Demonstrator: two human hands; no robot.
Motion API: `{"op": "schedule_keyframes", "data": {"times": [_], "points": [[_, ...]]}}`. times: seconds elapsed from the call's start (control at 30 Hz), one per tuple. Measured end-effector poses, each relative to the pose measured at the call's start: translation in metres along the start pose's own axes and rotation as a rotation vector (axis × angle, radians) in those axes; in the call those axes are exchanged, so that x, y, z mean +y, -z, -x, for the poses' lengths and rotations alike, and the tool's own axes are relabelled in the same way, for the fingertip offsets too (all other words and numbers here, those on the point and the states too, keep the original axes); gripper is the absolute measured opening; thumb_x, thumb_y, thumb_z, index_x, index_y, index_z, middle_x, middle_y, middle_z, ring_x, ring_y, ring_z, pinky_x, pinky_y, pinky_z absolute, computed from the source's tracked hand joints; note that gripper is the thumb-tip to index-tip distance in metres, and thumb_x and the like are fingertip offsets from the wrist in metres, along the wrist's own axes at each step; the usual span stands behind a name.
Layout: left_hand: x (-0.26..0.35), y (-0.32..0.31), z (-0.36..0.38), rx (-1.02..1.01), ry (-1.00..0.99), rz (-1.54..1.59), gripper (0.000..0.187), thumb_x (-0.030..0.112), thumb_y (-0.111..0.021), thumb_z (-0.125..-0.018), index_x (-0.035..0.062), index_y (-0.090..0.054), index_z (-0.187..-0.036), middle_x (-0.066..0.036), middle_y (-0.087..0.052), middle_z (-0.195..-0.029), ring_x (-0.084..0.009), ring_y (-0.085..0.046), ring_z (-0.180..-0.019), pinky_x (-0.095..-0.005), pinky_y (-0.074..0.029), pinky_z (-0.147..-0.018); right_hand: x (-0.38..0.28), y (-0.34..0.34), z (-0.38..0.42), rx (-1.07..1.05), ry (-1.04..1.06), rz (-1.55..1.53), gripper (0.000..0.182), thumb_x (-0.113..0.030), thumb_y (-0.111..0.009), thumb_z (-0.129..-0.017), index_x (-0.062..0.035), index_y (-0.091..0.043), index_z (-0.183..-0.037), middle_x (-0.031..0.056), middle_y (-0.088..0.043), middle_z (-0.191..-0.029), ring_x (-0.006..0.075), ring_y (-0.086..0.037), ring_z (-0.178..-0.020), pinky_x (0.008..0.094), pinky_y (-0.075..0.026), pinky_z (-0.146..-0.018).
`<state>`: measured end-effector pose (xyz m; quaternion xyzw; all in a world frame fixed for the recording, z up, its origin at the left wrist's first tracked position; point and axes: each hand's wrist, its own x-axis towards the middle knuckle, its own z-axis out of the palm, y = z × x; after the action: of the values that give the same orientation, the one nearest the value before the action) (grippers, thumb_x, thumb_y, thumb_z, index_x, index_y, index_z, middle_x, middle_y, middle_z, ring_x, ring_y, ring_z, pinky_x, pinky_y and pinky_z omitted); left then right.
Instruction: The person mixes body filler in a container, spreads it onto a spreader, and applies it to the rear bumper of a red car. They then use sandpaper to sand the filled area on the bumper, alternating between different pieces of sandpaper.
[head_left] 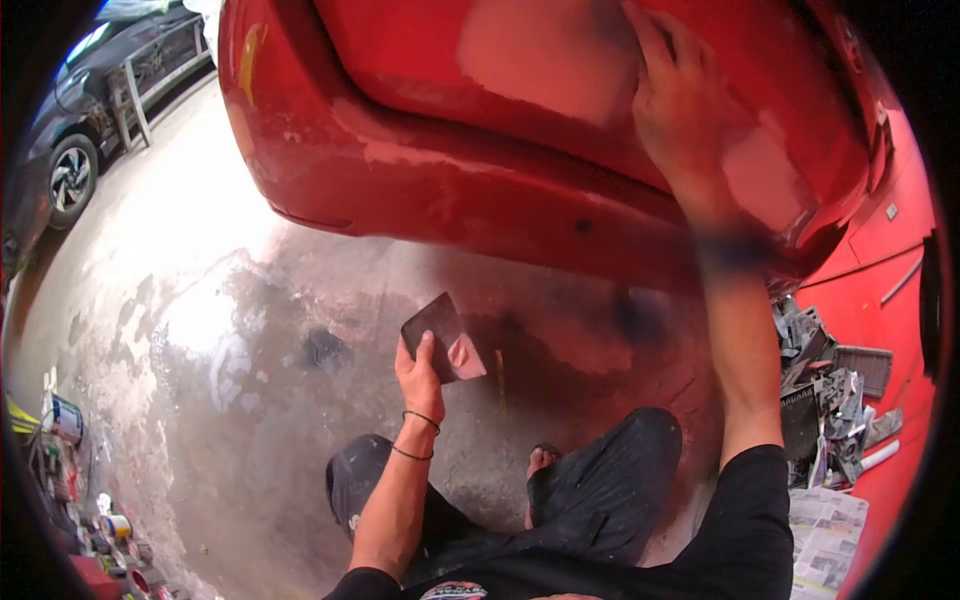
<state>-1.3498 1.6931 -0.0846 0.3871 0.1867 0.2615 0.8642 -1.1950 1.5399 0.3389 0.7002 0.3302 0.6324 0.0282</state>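
Observation:
My left hand (419, 372) grips a dark flat mixing board (428, 320), its thumb on the board's face. A lump of pink putty (464, 354) sits on one corner of the board. My right hand (683, 95) reaches up to the red car panel (410, 40), beside a large dull pink patch (540, 60). Its fingers are bent at the panel, and the fingertips lie near the upper edge of the view. What they hold, if anything, I cannot make out. Another dull patch (765, 175) shows on the panel right of my wrist.
Below the panel runs the car's red bumper (480, 225). A dark car (70, 150) and a metal stand (135, 100) are at the upper left. Cans (64, 418) line the lower left. Scrap parts (830, 400) and newspaper (828, 520) lie right, by a red wall.

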Motion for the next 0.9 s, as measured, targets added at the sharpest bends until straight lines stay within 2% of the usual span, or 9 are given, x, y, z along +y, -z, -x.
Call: {"op": "schedule_keyframes", "data": {"times": [0.03, 0.1, 0.33, 0.43, 0.53, 0.6, 0.7, 0.83, 0.9], "points": [[-0.001, 0.000, 0.000, 0.004, 0.004, -0.002, 0.035, 0.021, -0.069, -0.110, 0.0029, -0.068, -0.141, -0.003, -0.073, -0.128, -0.0144, -0.066, -0.115, -0.0321, -0.053, -0.103, 0.003, -0.006, 0.005, -0.005, 0.000, -0.003, 0.057, -0.002, -0.060, -0.091, -0.0099, -0.066, -0.147, 0.0117, -0.065, -0.136, 0.0361, -0.060, -0.129, 0.0519, -0.047, -0.109], [-0.001, 0.002, -0.001, 0.005, 0.010, -0.007, 0.036, 0.022, -0.071, -0.109, 0.0037, -0.067, -0.139, -0.004, -0.073, -0.129, -0.0160, -0.068, -0.115, -0.0330, -0.054, -0.103, 0.009, -0.027, 0.026, 0.009, 0.018, 0.024, 0.065, -0.001, -0.068, -0.090, -0.0196, -0.066, -0.152, 0.0044, -0.065, -0.142, 0.0347, -0.061, -0.127, 0.0548, -0.049, -0.111], [0.002, 0.009, -0.003, 0.016, -0.042, 0.007, 0.032, 0.021, -0.069, -0.110, 0.0047, -0.069, -0.138, -0.002, -0.074, -0.126, -0.0149, -0.068, -0.113, -0.0324, -0.054, -0.101, -0.042, -0.018, 0.123, -0.273, -0.089, -0.132, 0.065, -0.003, -0.070, -0.090, -0.0229, -0.067, -0.152, 0.0035, -0.064, -0.142, 0.0323, -0.058, -0.131, 0.0519, -0.049, -0.109], [0.007, 0.009, -0.001, 0.028, -0.020, 0.026, 0.030, 0.020, -0.069, -0.110, 0.0051, -0.069, -0.136, -0.001, -0.075, -0.125, -0.0144, -0.068, -0.112, -0.0323, -0.054, -0.101, -0.031, -0.003, 0.109, -0.338, -0.072, -0.145, 0.065, -0.001, -0.068, -0.091, -0.0224, -0.067, -0.152, 0.0043, -0.065, -0.141, 0.0346, -0.060, -0.127, 0.0528, -0.050, -0.109], [0.010, 0.008, 0.003, 0.001, -0.036, 0.051, 0.030, 0.020, -0.069, -0.110, 0.0054, -0.069, -0.136, -0.002, -0.075, -0.126, -0.0143, -0.068, -0.111, -0.0320, -0.054, -0.100, -0.001, 0.001, 0.071, -0.153, -0.088, -0.277, 0.063, -0.001, -0.068, -0.092, -0.0222, -0.067, -0.151, 0.0057, -0.066, -0.139, 0.0370, -0.063, -0.123, 0.0535, -0.052, -0.107], [0.010, 0.008, 0.002, 0.008, -0.034, 0.041, 0.031, 0.020, -0.070, -0.109, 0.0054, -0.068, -0.137, -0.002, -0.074, -0.126, -0.0143, -0.068, -0.111, -0.0318, -0.054, -0.101, 0.022, -0.004, 0.043, 0.005, 0.054, -0.109, 0.058, -0.004, -0.068, -0.094, -0.0219, -0.068, -0.149, 0.0074, -0.067, -0.138, 0.0382, -0.065, -0.123, 0.0521, -0.054, -0.106], [0.010, 0.008, 0.002, 0.008, -0.017, 0.010, 0.032, 0.020, -0.070, -0.109, 0.0054, -0.068, -0.138, -0.001, -0.073, -0.126, -0.0146, -0.067, -0.113, -0.0321, -0.053, -0.101, 0.033, -0.002, 0.010, -0.007, 0.075, 0.005, 0.059, -0.007, -0.065, -0.099, -0.0196, -0.064, -0.156, 0.0113, -0.068, -0.143, 0.0402, -0.063, -0.132, 0.0509, -0.051, -0.113], [0.007, 0.010, 0.000, 0.007, -0.007, 0.013, 0.034, 0.020, -0.070, -0.109, 0.0051, -0.067, -0.138, -0.001, -0.073, -0.126, -0.0150, -0.067, -0.113, -0.0326, -0.053, -0.102, 0.043, -0.007, 0.006, -0.029, 0.061, 0.023, 0.052, -0.011, -0.064, -0.103, -0.0202, -0.065, -0.155, 0.0121, -0.069, -0.141, 0.0411, -0.064, -0.130, 0.0514, -0.053, -0.112], [0.009, 0.007, -0.001, 0.022, -0.003, 0.028, 0.034, 0.020, -0.070, -0.109, 0.0047, -0.067, -0.139, -0.002, -0.073, -0.126, -0.0149, -0.067, -0.113, -0.0325, -0.053, -0.102, 0.038, 0.001, 0.015, -0.233, -0.058, -0.157, 0.051, -0.006, -0.065, -0.097, -0.0211, -0.069, -0.146, 0.0066, -0.067, -0.140, 0.0375, -0.065, -0.124, 0.0529, -0.055, -0.104]]}}
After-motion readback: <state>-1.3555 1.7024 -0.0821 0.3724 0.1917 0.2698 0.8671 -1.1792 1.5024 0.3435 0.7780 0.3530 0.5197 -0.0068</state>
